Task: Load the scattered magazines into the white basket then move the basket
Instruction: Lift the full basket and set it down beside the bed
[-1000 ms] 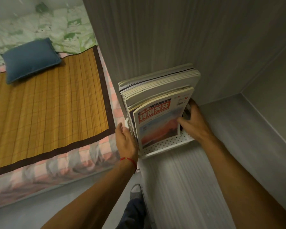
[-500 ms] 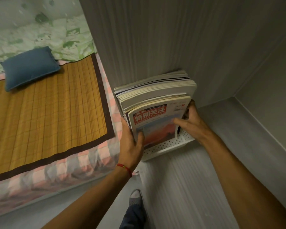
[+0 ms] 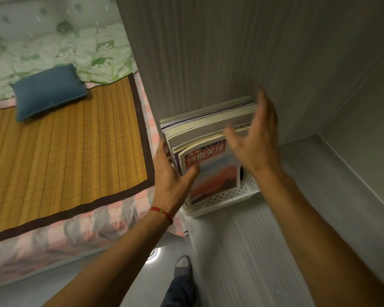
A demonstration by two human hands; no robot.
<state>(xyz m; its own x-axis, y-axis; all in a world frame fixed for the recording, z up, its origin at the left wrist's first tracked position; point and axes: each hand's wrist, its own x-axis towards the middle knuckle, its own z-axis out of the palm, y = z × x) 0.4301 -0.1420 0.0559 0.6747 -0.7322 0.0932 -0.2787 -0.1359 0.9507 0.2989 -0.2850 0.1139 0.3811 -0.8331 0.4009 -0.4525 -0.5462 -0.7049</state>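
Both the left hand [image 3: 172, 176] and right hand [image 3: 256, 138] are spread, nothing gripped, so the white basket [image 3: 226, 196] between them with its magazines [image 3: 208, 129] should probably be grabbed low.

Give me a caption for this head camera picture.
Both open hands, left hand and right hand, frame upright magazines in the white basket on a grey surface.

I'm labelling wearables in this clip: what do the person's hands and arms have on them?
Both forearms are bare, with no sleeves in view. The left hand has a thin red cord bracelet with small yellowish beads at the wrist. The right hand shows no glove, watch or bracelet; the fingers are blurred, so rings cannot be ruled out.
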